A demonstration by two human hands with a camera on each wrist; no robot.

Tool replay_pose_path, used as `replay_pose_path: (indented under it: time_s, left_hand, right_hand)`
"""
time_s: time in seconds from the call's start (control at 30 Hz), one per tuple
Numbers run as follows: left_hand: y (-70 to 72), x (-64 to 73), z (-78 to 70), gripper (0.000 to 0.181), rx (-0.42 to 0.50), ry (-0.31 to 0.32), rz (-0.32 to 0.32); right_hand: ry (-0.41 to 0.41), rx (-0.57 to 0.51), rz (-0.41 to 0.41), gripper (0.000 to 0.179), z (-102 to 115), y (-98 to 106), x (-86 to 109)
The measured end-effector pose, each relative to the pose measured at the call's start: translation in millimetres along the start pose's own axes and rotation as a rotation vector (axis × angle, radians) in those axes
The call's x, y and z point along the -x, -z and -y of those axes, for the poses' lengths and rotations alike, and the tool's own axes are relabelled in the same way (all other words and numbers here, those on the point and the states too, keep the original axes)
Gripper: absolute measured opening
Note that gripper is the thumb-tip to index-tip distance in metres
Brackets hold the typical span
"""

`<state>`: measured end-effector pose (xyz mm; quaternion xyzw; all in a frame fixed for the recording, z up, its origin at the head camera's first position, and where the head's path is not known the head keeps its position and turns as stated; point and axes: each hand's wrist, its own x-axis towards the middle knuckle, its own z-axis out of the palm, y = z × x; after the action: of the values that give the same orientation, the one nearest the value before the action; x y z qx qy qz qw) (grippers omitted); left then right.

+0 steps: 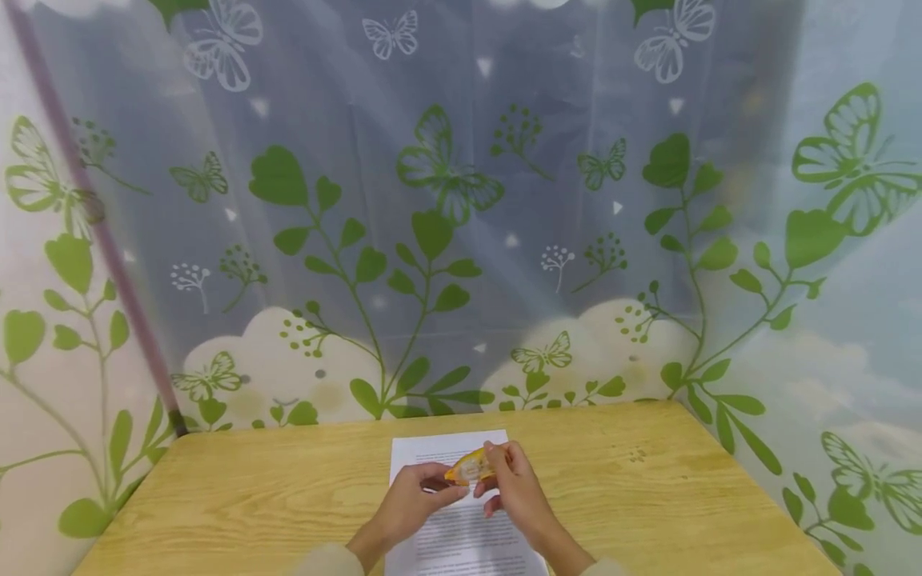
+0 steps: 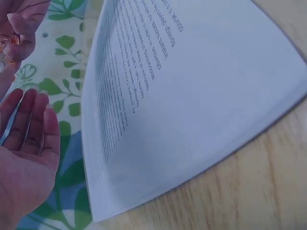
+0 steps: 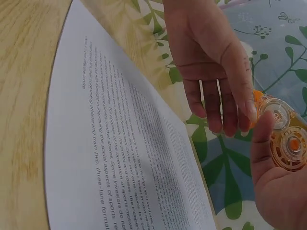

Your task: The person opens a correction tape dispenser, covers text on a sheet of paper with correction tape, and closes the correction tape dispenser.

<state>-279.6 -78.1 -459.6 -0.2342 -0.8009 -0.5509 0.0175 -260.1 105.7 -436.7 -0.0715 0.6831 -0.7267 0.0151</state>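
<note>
An orange, see-through correction tape (image 1: 471,467) with round reels inside is in the head view, above the printed sheets (image 1: 450,532). My right hand (image 1: 515,488) grips its back end between thumb and fingers. Beside the narrow front end is my left hand (image 1: 414,496), its thumb and fingers apart; whether they touch the tip is not clear. The left wrist view shows the left palm (image 2: 26,158) turned up with fingers extended. In the right wrist view the left thumb overlaps the end of the correction tape (image 3: 290,143).
The sheets lie on a wood-grain table (image 1: 252,496), their text facing up. Behind it hangs a curtain (image 1: 446,280) printed with green leaves and butterflies. A dark pole (image 1: 108,240) slants down at the left, by the table's back corner.
</note>
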Motion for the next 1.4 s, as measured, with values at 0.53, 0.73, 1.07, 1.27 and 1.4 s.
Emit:
replay_pose_path:
  time_s: [0.53, 0.73, 1.07, 1.27, 1.4]
  left_hand:
    - [-8.6, 2.0, 3.0, 0.022, 0.187, 0.132, -0.032]
    - [-1.9, 5.7, 2.8, 0.017, 0.131, 0.061, -0.023]
    - [15.5, 12.4, -12.6, 0.012, 0.072, 0.05, 0.019]
    - [23.3, 7.3, 3.4, 0.016, 0.038, 0.066, 0.065]
    - [28.3, 6.1, 7.5, 0.019, 0.015, 0.08, 0.069]
  right_hand:
    - [-0.011, 0.004, -0.01, 0.046, -4.2, 0.1, 2.4]
    - [-0.013, 0.004, 0.017, 0.046, -4.8, -1.4, 3.3]
    - [0.001, 0.019, 0.023, 0.043, -7.9, -0.7, 2.8]
    - [0.013, 0.034, 0.025, 0.041, -10.4, -1.0, 3.4]
    - [0.014, 0.07, 0.029, 0.042, -11.7, -1.9, 3.8]
